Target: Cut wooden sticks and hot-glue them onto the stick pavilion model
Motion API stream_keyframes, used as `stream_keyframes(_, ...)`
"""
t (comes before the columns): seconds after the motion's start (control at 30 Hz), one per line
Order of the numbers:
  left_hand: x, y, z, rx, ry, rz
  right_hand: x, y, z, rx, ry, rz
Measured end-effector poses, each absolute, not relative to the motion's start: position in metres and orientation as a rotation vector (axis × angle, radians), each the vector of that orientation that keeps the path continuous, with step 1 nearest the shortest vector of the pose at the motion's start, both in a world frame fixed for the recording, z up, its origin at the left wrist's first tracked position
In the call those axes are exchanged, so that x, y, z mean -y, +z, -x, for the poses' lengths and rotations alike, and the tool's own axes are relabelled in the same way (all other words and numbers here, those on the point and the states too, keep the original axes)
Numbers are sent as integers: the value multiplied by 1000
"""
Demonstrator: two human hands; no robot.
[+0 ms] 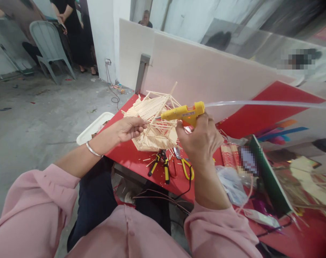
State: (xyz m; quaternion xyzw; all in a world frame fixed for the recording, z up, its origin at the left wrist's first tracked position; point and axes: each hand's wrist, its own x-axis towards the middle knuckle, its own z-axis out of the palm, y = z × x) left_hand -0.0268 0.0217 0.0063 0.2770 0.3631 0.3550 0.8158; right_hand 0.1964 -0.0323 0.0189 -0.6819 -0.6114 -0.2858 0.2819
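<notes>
My right hand (202, 138) is wrapped round a yellow hot glue gun (183, 112), with a long clear glue stick (259, 104) trailing from its back. The nozzle points left at a small house-like model (152, 107) built of thin wooden sticks. Whether the tip touches the wood I cannot tell. At the model's near left side my left hand (132, 128) is closed in a pinch. Its fingertips meet at the sticks, and what they grip is too small to make out. Black and yellow pliers (160, 165) lie just in front of the model.
The red table (133, 163) also bears scissors with yellow handles (188, 169), stick offcuts, a plastic bag (231, 184) and a green-sided box (271, 175). White boards (200, 64) lean behind. A white tray (84, 132) is at the left, and people stand farther back.
</notes>
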Motion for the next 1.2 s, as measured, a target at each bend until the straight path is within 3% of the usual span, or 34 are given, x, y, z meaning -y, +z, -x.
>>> stream_keyframes(1.2, -25, 8, 28, -825, 762, -594, 28, 19, -194, 1584, -858, 1836)
